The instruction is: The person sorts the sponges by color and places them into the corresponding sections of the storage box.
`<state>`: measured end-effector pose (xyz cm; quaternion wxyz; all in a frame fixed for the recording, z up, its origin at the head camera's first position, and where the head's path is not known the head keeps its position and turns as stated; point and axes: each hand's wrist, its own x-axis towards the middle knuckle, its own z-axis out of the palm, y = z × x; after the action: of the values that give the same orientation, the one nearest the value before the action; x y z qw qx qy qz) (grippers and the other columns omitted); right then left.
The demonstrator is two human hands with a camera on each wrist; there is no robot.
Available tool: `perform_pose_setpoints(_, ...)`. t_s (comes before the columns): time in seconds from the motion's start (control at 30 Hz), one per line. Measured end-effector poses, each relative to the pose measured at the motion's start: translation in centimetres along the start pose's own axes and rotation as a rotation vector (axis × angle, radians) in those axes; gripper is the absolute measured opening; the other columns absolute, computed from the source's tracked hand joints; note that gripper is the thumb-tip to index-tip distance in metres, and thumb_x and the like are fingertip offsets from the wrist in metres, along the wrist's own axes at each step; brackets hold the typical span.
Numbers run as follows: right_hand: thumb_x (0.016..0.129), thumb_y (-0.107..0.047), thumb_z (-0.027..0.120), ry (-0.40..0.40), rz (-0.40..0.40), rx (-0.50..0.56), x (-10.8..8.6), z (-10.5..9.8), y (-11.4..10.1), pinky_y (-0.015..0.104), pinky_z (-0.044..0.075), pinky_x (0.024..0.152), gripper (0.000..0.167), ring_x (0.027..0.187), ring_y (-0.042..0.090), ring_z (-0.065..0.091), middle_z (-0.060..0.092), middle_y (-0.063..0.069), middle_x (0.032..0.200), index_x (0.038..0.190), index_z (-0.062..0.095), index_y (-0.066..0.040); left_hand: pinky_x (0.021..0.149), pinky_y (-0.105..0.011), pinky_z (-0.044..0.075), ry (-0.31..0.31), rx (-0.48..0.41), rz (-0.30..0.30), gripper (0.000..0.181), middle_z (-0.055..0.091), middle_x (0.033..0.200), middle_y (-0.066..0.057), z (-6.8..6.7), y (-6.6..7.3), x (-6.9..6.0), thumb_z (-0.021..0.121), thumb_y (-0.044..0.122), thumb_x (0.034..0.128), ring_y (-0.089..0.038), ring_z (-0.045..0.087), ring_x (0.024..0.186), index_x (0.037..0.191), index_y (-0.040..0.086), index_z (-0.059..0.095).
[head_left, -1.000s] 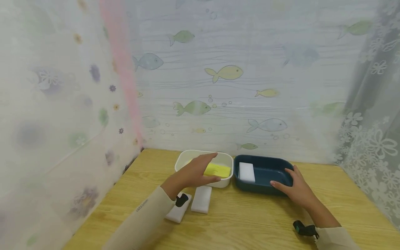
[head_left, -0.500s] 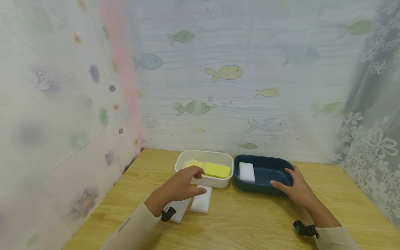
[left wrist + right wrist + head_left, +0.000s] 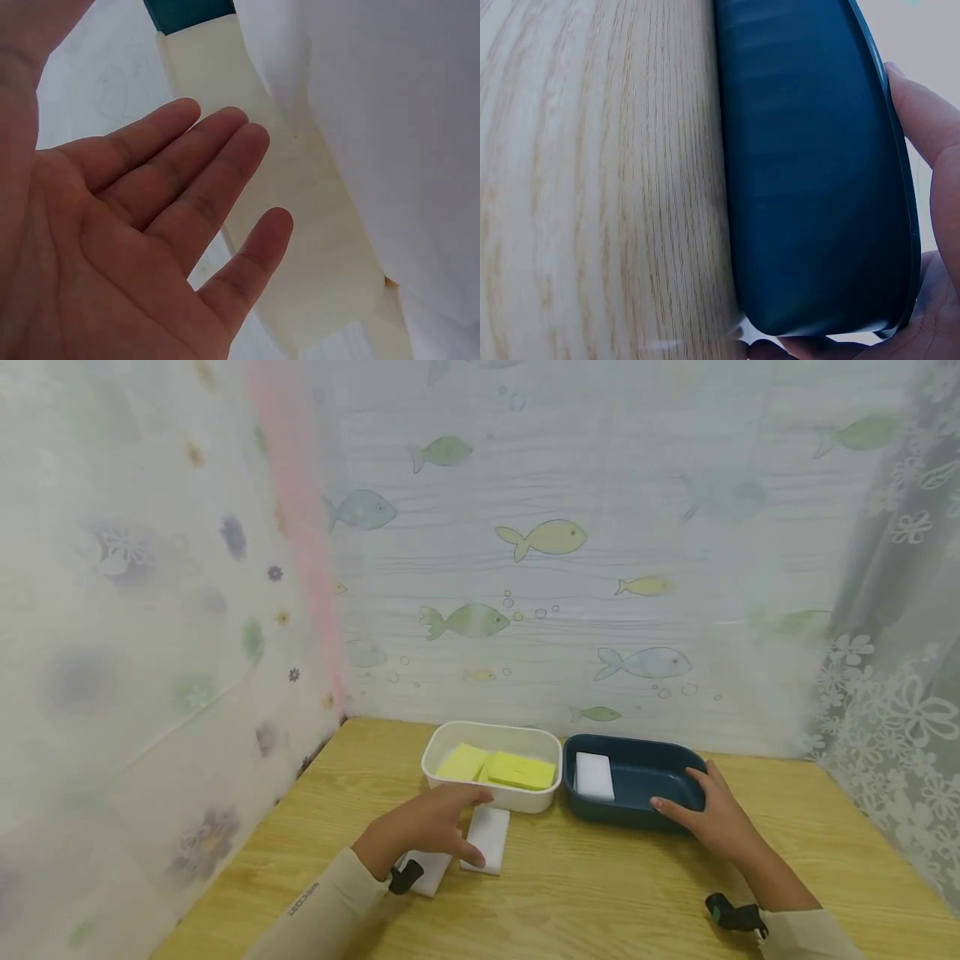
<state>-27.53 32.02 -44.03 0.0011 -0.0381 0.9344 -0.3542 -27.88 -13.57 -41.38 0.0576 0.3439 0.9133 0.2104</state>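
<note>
My left hand [image 3: 435,822] is held over the near side of the white tub [image 3: 493,800], its fingers bent slightly and apart from the thumb. A white sponge block [image 3: 491,839] lies on the table under its thumb and fingertips; whether they touch it I cannot tell. In the left wrist view the left palm [image 3: 127,277] holds nothing. Another white sponge block [image 3: 431,875] is partly hidden under that hand. My right hand [image 3: 720,814] grips the right end of the dark blue tub [image 3: 648,781], thumb at the rim. Inside this tub stands a white sponge block [image 3: 595,777] at the left end.
Two yellow sponge blocks [image 3: 521,771] lie in the white tub. Both tubs stand side by side near the back of the wooden table [image 3: 600,893]. Behind them hangs a fish-print curtain [image 3: 525,568], with a flower-print curtain [image 3: 150,652] at the left.
My left hand has drawn back from over the white tub, toward the left and nearer, and has come down over the white sponge block. The right hand stays on the dark blue tub.
</note>
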Motion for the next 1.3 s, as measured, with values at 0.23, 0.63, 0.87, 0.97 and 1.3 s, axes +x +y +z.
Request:
perform_pose_setpoints(0.23,0.096,-0.062,0.064,0.003,-0.013,-0.006,0.2,0.1,0.3,0.085,0.021,0.104,0.112,0.147,0.068,-0.001,-0.023,0.034,0.165,0.162,0.006,0.008,0.11,-0.037,0.049,-0.033,0.016,0.041,0.085,0.063,0.14,-0.004,0.7,-0.4,0.2,0.096,0.037,0.0721,-0.018,0.059,0.129,0.142,0.011,0.056)
perform_pose_setpoints(0.63,0.096,-0.062,0.064,-0.006,-0.003,-0.009,0.2,0.0,0.1,0.085,0.022,0.105,0.113,0.147,0.068,-0.001,-0.024,0.034,0.165,0.163,0.006,0.007,0.111,-0.03,0.048,-0.088,0.094,0.042,0.095,0.061,0.145,0.001,1.5,1.2,0.7,0.096,0.043,0.0704,-0.011,0.059,0.13,0.149,0.012,0.053)
perform_pose_setpoints(0.87,0.095,-0.063,0.065,-0.003,0.0,-0.006,0.1,0.0,0.1,0.085,0.021,0.105,0.114,0.147,0.068,0.0,-0.021,0.035,0.165,0.162,0.007,0.008,0.117,-0.035,0.043,-0.075,0.063,0.043,0.098,0.056,0.151,0.0,1.1,1.7,0.5,0.097,0.039,0.0705,-0.017,0.052,0.14,0.152,0.012,0.049)
perform_pose_setpoints(0.97,0.095,-0.064,0.065,0.0,-0.005,-0.005,0.1,0.0,0.2,0.085,0.021,0.105,0.114,0.147,0.068,0.0,-0.021,0.035,0.165,0.162,0.007,0.008,0.119,-0.036,0.041,-0.065,0.093,0.059,0.101,0.055,0.152,-0.002,1.1,1.5,0.5,0.098,0.039,0.068,-0.019,0.051,0.141,0.151,0.009,0.049)
perform_pose_setpoints(1.3,0.094,-0.064,0.065,0.0,-0.007,-0.001,0.1,0.1,0.3,0.085,0.021,0.104,0.115,0.147,0.068,-0.001,-0.021,0.034,0.166,0.163,0.007,0.007,0.118,-0.035,0.042,-0.124,0.099,0.004,0.108,0.052,0.153,0.003,1.6,0.8,0.6,0.098,0.045,0.0667,-0.015,0.051,0.14,0.154,0.012,0.044)
